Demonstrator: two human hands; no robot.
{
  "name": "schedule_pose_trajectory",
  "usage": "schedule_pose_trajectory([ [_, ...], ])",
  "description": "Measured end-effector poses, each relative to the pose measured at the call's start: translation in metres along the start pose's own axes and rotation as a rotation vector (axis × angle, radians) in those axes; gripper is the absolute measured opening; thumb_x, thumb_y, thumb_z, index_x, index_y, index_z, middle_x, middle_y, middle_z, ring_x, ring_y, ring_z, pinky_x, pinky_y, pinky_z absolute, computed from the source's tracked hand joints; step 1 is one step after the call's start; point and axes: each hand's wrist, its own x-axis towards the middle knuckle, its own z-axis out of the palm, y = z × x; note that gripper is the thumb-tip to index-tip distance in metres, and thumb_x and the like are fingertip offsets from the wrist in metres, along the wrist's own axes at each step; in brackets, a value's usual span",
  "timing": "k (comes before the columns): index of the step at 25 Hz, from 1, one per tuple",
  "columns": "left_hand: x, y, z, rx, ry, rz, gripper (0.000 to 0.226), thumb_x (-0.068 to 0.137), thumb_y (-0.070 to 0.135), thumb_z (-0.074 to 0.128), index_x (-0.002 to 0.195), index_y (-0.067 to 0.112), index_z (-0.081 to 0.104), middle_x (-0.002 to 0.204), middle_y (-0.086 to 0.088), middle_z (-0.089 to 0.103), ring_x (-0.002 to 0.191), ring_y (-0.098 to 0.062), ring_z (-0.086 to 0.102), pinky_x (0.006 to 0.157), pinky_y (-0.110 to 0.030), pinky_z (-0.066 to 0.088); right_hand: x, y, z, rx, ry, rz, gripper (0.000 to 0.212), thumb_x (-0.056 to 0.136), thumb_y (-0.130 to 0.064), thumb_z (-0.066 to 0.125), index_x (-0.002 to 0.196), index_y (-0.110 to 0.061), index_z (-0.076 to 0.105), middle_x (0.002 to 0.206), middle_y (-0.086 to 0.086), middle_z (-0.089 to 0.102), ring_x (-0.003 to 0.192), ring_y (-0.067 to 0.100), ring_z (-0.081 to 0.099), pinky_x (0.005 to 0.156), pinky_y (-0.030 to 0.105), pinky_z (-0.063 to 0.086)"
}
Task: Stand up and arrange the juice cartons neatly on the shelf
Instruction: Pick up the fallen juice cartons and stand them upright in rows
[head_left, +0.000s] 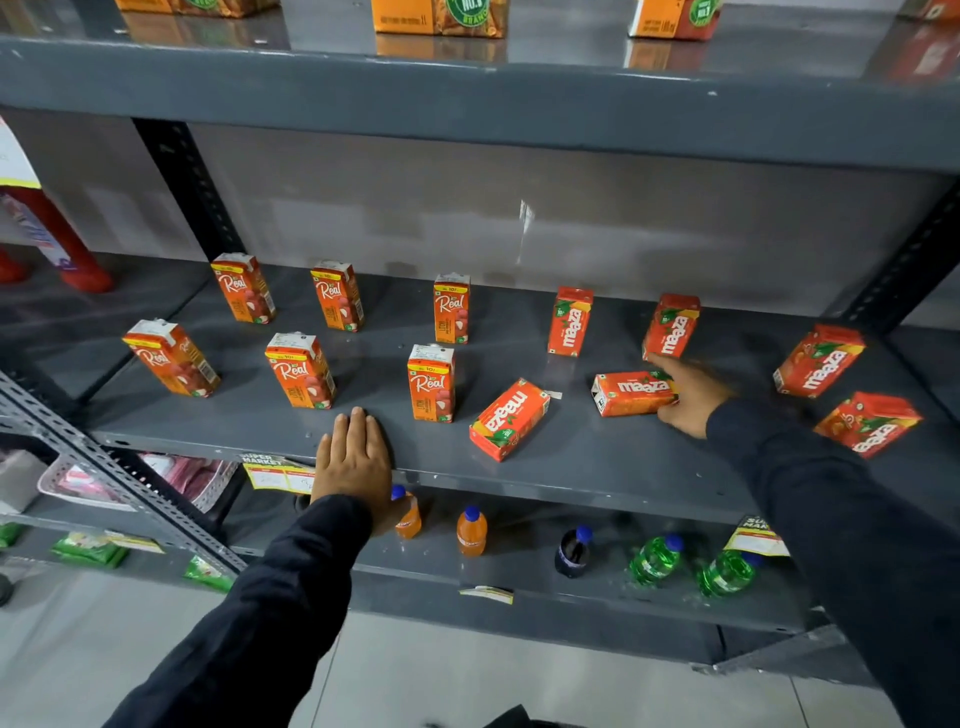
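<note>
Fallen Maaza carton (635, 393) against right hand (688, 397)

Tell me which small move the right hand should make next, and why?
Probably close the right hand around the flat carton it touches and tip it upright. It lies on its side, while the six cartons to the left already stand. The left hand rests flat on the shelf.

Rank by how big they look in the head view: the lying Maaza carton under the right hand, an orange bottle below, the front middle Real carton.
1. Front middle Real carton and lying Maaza carton: look alike.
2. Orange bottle: smallest, though farther away.
</note>
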Motion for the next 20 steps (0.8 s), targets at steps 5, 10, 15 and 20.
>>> schedule_pose_trajectory([
  [5, 0.000, 0.001, -0.004, 0.005, -0.022, -0.001, 0.118, 0.076, 0.067, 0.059, 0.148, 0.002, -0.009, 0.159, -0.016, -0.010, 0.146, -0.034, -0.009, 0.119, -0.046, 0.002, 0.000, -0.007, -0.004, -0.118, -0.087, 0.027, 0.050, 0.064, -0.018, 0.076, 0.112, -0.015, 0.060, 0.116, 0.012, 0.062, 0.098, 0.027, 0.058, 0.085, 0.034, 0.048],
  [10, 0.000, 0.001, -0.002, -0.003, -0.003, 0.010, 0.120, 0.074, 0.069, 0.061, 0.148, 0.002, -0.007, 0.159, -0.016, -0.007, 0.146, -0.034, -0.007, 0.120, -0.047, 0.003, -0.040, 0.003, 0.014, 0.572, 0.092, 0.131, 0.054, 0.062, -0.003, 0.081, 0.107, -0.024, 0.061, 0.103, 0.007, 0.067, 0.094, 0.026, 0.064, 0.083, 0.035, 0.051],
  [15, 0.001, 0.001, 0.000, -0.002, 0.006, 0.015, 0.122, 0.073, 0.070, 0.062, 0.148, 0.002, -0.007, 0.159, -0.015, -0.006, 0.146, -0.034, -0.007, 0.120, -0.047, 0.004, -0.080, 0.002, 0.029, 1.289, 0.068, 0.085, 0.062, 0.071, 0.026, 0.059, 0.105, -0.027, 0.059, 0.102, 0.005, 0.061, 0.086, 0.012, 0.064, 0.071, 0.025, 0.058],
  [20, 0.000, 0.000, 0.001, 0.009, 0.004, 0.017, 0.123, 0.072, 0.070, 0.062, 0.148, 0.002, -0.006, 0.159, -0.016, -0.006, 0.146, -0.035, -0.006, 0.120, -0.047, 0.006, -0.102, -0.005, 0.017, 1.454, -0.084, 0.003, 0.067, 0.052, 0.016, 0.072, 0.105, -0.023, 0.059, 0.095, 0.001, 0.065, 0.078, 0.012, 0.070, 0.064, 0.027, 0.059],
])
